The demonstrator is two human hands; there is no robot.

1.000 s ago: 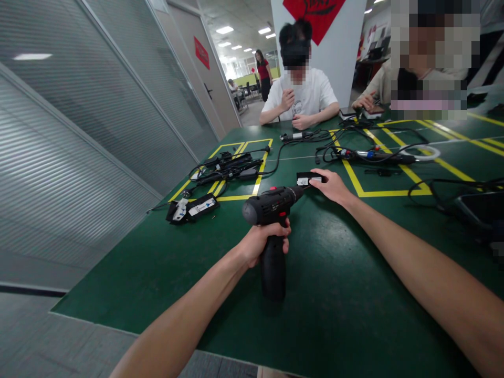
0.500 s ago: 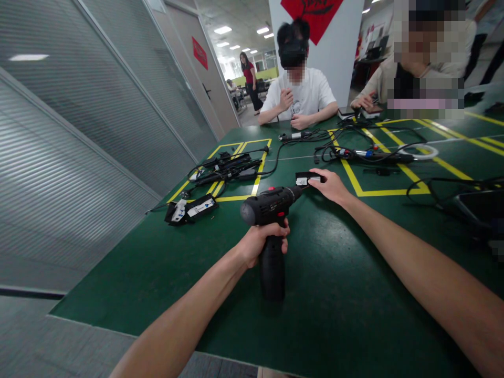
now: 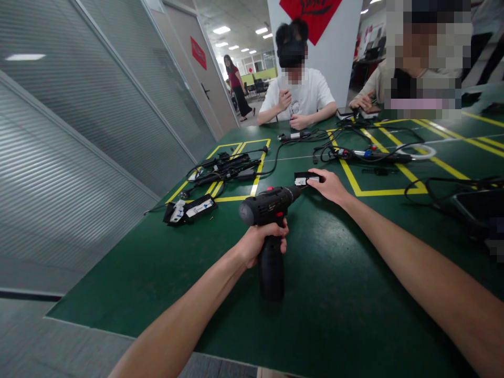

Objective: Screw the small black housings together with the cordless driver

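Note:
My left hand [image 3: 260, 242] is wrapped round the grip of a black cordless drill [image 3: 271, 205], its battery base low over the green table. The drill points away and to the right, its chuck tip close to a small black box-shaped part with white labels [image 3: 301, 179]. My right hand [image 3: 327, 185] pinches that part at its right end, thumb and fingers on either side. Whether the bit touches the part I cannot tell. At the left lie two similar black parts with white labels [image 3: 200, 207], beside a tiny loose piece [image 3: 211, 218] on the table.
Black cables and adapters [image 3: 226, 170] are heaped inside yellow tape lines at the left back. More cables and a rod-shaped tool [image 3: 374, 155] lie at the right back. A black device [image 3: 478, 207] sits at the right edge. Two people sit across the green table [image 3: 157, 294].
Both hands, the drill and the black part stay almost unmoved. A person walking in the background has shifted to the left. The view has turned very slightly.

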